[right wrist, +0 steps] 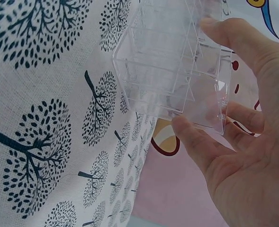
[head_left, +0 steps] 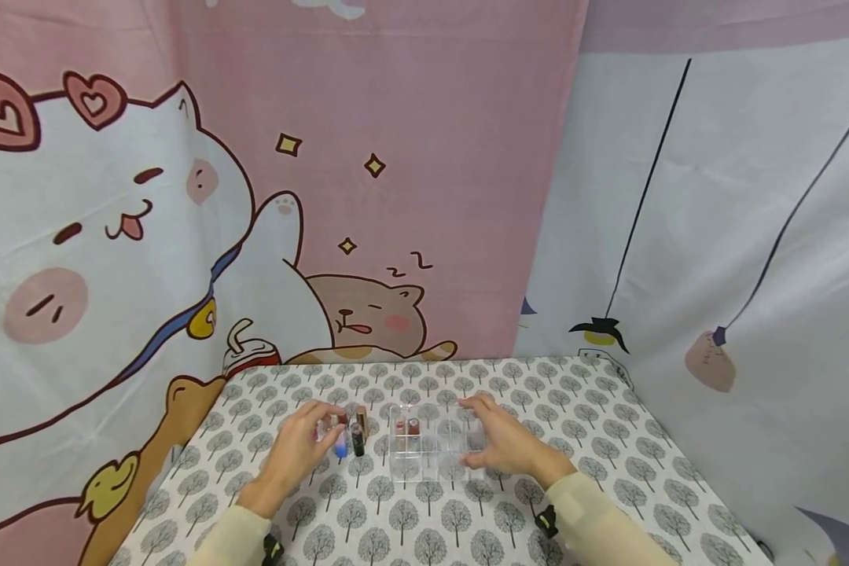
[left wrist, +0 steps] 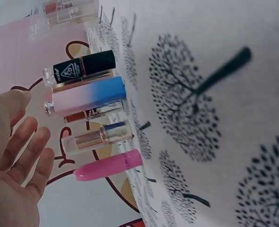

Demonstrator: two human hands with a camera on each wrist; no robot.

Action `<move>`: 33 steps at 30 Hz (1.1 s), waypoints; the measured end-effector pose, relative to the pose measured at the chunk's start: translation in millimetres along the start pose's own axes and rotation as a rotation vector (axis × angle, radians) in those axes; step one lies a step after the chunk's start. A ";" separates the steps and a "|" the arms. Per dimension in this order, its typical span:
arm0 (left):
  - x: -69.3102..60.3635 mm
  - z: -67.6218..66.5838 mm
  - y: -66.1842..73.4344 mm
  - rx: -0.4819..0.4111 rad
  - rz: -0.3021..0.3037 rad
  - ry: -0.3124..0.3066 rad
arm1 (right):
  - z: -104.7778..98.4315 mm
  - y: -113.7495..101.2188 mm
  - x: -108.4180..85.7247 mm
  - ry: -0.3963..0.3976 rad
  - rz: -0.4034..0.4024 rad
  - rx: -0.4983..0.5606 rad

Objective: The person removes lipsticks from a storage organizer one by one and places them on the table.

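Note:
My left hand hovers over a group of upright lipsticks, fingers loosely bent and apart from them. In the left wrist view stand a black tube, a pink-to-blue tube, a clear-and-gold tube and a bright pink tube. Behind them a brownish tube is partly hidden. To the right, a clear compartmented organizer sits on the table. My right hand grips its right end, thumb on the near side and fingers on the far side. Two reddish lipsticks stand in its left part.
A tablecloth printed with grey trees covers the table. Behind it hangs a pink cartoon-cat curtain, and a pale curtain hangs at the right.

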State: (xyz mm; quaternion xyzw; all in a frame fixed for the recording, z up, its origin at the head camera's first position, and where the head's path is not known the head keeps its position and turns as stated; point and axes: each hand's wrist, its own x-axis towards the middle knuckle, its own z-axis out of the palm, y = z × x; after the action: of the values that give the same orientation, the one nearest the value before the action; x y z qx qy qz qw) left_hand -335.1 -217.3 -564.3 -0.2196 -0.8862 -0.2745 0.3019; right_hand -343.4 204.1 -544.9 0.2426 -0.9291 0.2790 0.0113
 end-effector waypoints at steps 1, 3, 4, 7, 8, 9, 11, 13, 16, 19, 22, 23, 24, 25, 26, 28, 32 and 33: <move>0.1 0.0 1.1 0.001 0.006 0.014 | -0.1 -0.7 0.2 -0.003 0.000 -0.002; 0.9 0.5 3.7 -0.005 0.019 0.040 | -0.2 -2.0 0.2 -0.006 0.000 0.003; 1.9 1.2 5.2 -0.007 0.030 0.051 | -0.3 -2.5 0.2 -0.005 -0.001 0.006; 5.4 3.9 10.4 -0.026 0.053 0.066 | -0.5 -3.7 0.3 -0.003 0.004 0.008; 6.6 4.8 12.3 -0.030 0.056 0.066 | -0.2 -3.7 0.4 -0.002 0.004 0.011; 7.8 5.9 14.0 -0.034 0.062 0.066 | 0.2 -3.6 0.5 -0.001 0.003 0.013; 9.6 8.1 17.3 -0.037 0.073 0.064 | 1.2 -3.2 0.5 -0.003 0.005 0.011; 11.1 10.2 20.7 -0.034 0.079 0.055 | 2.3 -2.6 0.3 -0.008 0.006 0.009; 13.6 13.1 26.3 -0.035 0.096 0.041 | 3.0 -1.9 -0.3 -0.009 0.005 0.007; 16.7 15.6 32.4 -0.054 0.102 0.024 | 2.1 -2.1 -0.6 -0.005 0.003 0.009; 20.0 18.0 38.5 -0.059 0.109 0.008 | 0.5 -3.0 -0.9 -0.002 0.001 0.005; 21.0 18.8 40.5 -0.060 0.111 0.004 | 0.3 -3.1 -1.0 -0.001 0.001 0.006; 22.1 19.8 42.4 -0.062 0.115 -0.002 | 0.0 -3.3 -1.1 -0.001 0.002 0.004; 22.9 20.6 44.1 -0.062 0.115 -0.012 | -0.2 -3.5 -1.2 -0.001 0.002 0.005; 23.8 21.5 45.7 -0.063 0.116 -0.019 | -0.4 -3.7 -1.3 -0.001 0.003 0.006; 25.6 23.5 48.6 -0.070 0.120 -0.035 | -0.5 -3.9 -1.4 0.001 0.003 0.012; 28.9 27.4 54.3 -0.069 0.132 -0.066 | -0.7 -4.2 -1.2 0.006 0.002 0.015; 29.8 28.4 55.7 -0.062 0.142 -0.069 | -0.8 -4.3 -1.1 0.007 0.001 0.017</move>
State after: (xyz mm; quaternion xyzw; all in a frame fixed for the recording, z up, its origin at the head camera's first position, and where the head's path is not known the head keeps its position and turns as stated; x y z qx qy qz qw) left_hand -337.4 -151.1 -544.0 -0.3004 -0.8694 -0.2720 0.2827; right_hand -340.5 201.9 -542.2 0.2411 -0.9268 0.2876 0.0125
